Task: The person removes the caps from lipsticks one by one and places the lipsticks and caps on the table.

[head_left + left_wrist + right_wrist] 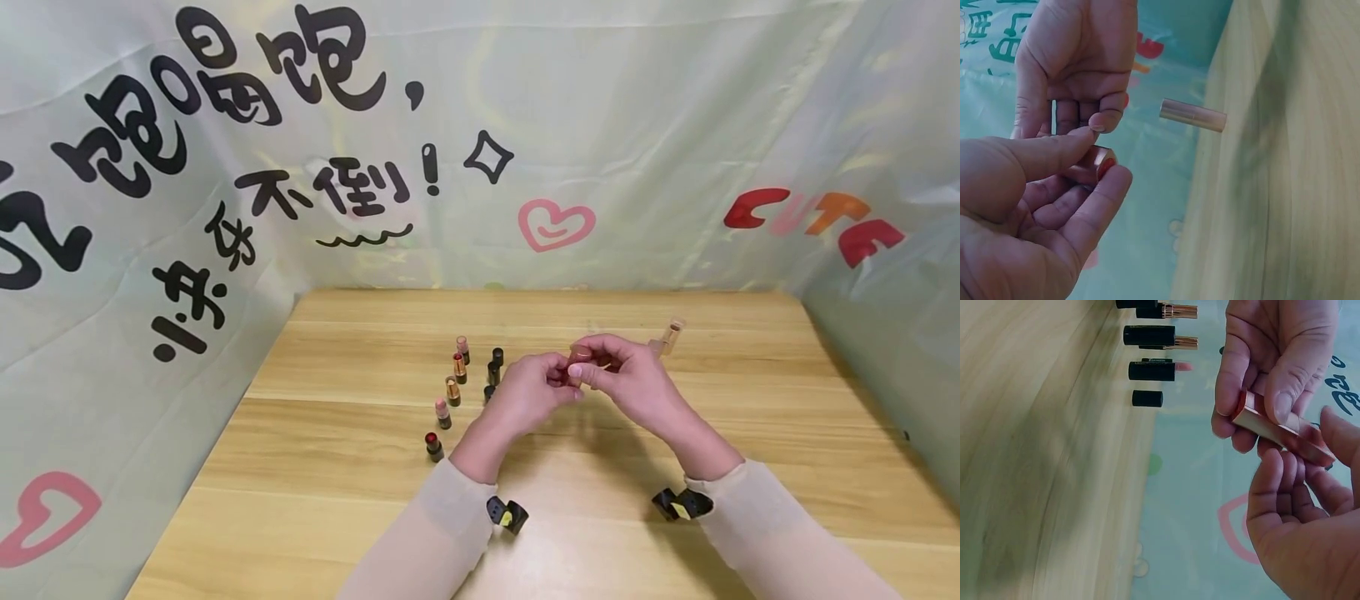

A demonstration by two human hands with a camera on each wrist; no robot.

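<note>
Over the middle of the table, my left hand [529,390] and my right hand [633,383] meet at one shiny rose-gold lipstick tube [1282,430]. The left thumb and fingers pinch it; a red end of the tube [1105,166] shows between them in the left wrist view. My right thumb and fingers close on its other end, partly hiding it. Left of the hands, uncapped lipsticks stand in a row, among them a dark red one [433,447] and a pink one [443,413]. Black caps [493,372] stand beside that row, partly behind the left hand.
Beyond the right hand, a rose-gold tube [673,335] stands on the wooden table [750,400]. Printed cloth [660,125] hangs along the table's back and sides. Each sleeve cuff has a small black device [682,504] near it.
</note>
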